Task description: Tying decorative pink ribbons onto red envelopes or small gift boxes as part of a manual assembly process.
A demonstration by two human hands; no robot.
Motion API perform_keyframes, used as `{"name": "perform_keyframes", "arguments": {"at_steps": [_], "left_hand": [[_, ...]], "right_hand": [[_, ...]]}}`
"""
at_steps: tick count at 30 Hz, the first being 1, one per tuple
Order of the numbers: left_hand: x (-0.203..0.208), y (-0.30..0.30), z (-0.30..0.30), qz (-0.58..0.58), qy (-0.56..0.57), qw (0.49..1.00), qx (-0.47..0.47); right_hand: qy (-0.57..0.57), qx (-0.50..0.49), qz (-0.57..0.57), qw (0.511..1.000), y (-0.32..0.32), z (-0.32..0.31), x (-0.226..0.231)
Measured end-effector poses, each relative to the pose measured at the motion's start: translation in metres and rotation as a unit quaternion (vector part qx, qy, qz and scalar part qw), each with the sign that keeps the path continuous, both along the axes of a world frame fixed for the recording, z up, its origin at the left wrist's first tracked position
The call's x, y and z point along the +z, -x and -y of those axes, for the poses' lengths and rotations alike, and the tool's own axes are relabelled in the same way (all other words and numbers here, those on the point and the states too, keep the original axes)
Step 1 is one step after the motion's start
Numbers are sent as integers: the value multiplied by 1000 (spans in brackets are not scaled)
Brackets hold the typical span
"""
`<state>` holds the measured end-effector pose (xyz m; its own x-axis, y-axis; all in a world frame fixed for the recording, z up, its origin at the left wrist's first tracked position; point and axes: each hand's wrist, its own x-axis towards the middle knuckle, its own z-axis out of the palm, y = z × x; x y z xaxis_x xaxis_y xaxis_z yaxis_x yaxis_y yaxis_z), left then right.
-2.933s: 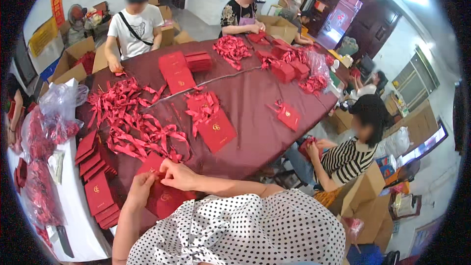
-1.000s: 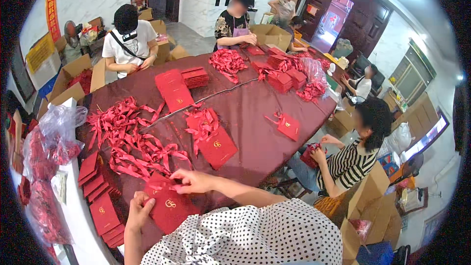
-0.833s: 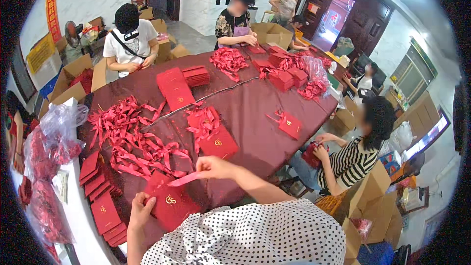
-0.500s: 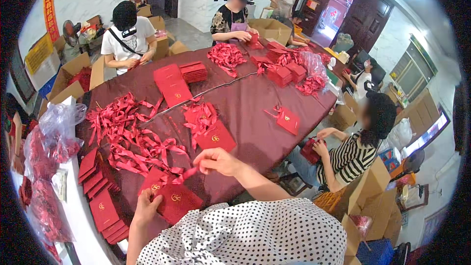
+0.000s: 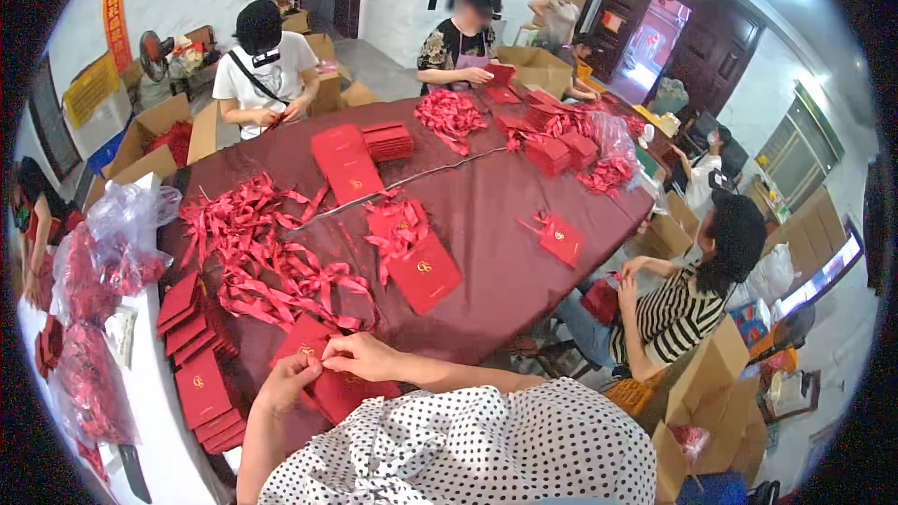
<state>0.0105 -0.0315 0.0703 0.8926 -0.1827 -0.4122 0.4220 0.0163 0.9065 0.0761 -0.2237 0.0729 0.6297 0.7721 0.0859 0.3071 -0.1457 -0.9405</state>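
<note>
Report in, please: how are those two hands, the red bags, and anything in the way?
Left hand and right hand: fingertips close together, grip unclear. Red bags: beneath the hands. Loose red ribbons: heaped just beyond.

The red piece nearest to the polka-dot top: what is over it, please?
The left hand and right hand are close together over the red piece, hiding some of its upper part. The polka-dot top covers its lower edge. Anything between the fingers cannot be seen.
</note>
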Motion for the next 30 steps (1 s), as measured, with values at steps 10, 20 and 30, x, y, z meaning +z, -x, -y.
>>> {"name": "perform_keyframes", "arguments": {"at_steps": [10,20,30], "left_hand": [[-19,0,-3,14,67,996,62],[-22,1,-5,38,29,998,35],[-20,3,-16,15,54,998,30]], "right_hand": [[18,-71,168,983,4,-7,-5],[114,-63,303,944,13,-16,3],[63,-61,199,976,14,-19,0]]}}
